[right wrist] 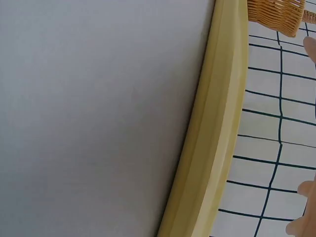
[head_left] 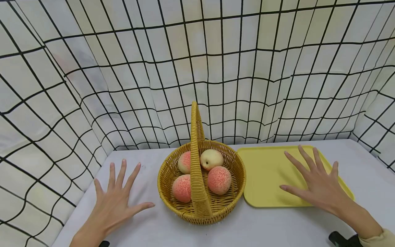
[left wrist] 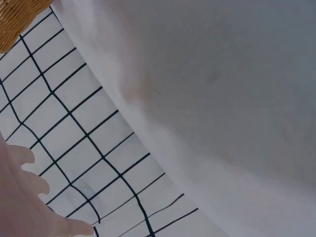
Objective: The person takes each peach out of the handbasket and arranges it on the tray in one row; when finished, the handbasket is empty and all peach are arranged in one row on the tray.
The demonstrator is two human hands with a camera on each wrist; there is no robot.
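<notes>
A wicker basket (head_left: pixel 202 219) with a tall arched handle stands mid-table. Inside it lie several peaches, among them a pink one (head_left: pixel 219 180) at the right and a pale one (head_left: pixel 211 159) behind it. To the left of the basket, my left hand (head_left: pixel 114 202) is spread with straight fingers and holds nothing. My right hand (head_left: pixel 322 185) hovers with fingers spread over the right part of a yellow tray (head_left: pixel 262 178), which lies beside the basket. In the left wrist view, part of the left hand (left wrist: pixel 22 197) shows at the lower left corner.
A white cloth covers the table (head_left: pixel 148 233). Behind and to the left rises a white wall (head_left: pixel 172 127) with a black grid pattern. The tray's raised edge (right wrist: pixel 210 128) runs through the right wrist view, with a piece of the basket at the top right.
</notes>
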